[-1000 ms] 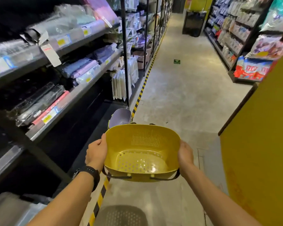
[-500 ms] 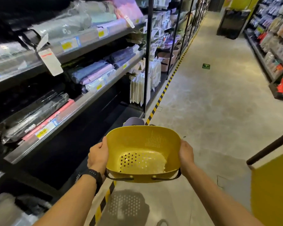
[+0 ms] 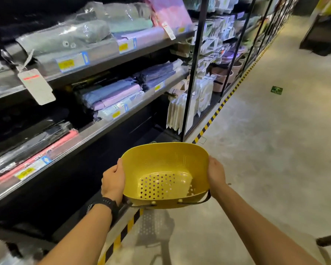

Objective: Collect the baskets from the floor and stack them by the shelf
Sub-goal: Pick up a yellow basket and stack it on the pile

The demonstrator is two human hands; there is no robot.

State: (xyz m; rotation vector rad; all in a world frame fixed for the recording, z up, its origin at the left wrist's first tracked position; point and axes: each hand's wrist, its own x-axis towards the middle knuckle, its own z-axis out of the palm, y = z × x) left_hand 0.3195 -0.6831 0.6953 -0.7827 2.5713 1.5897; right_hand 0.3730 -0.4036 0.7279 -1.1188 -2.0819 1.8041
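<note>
1. While held off the floor between both hands, yellow basket [image 3: 164, 175]: oval, perforated base and walls, mouth tilted towards the wearer; it sits above the striped floor tape, just beside the black base of the shelving
2. Basket handles [image 3: 195, 202]: dark and thin, folded down against the near outer wall
3. Left hand [image 3: 113, 180]: grips the left end of the basket, thumb up by the rim, fingers wrapped round the outer wall
4. Right hand [image 3: 216, 175]: grips the right end of the basket in the same way; the two hands are apart, with the basket's full length between them
5. Wristband [image 3: 103, 204]: black, on the left wrist
6. Shelf unit [image 3: 96, 131]: grey tiers on the left, yellow price labels along the front edges
7. Folded textiles [image 3: 111, 94]: blue, lilac and dark, in clear wrapping, on the middle tier
8. Hanging tag [image 3: 36, 87]: pale card with red print, dangling from the upper tier
9. Floor tape [image 3: 218, 109]: yellow and black stripes, along the foot of the shelving
10. Floor [image 3: 256, 150]: bare concrete; the basket's dotted shadow [image 3: 155, 226] falls below it
11. Floor marker [image 3: 276, 90]: small green square, well apart from the basket, further up the aisle
</note>
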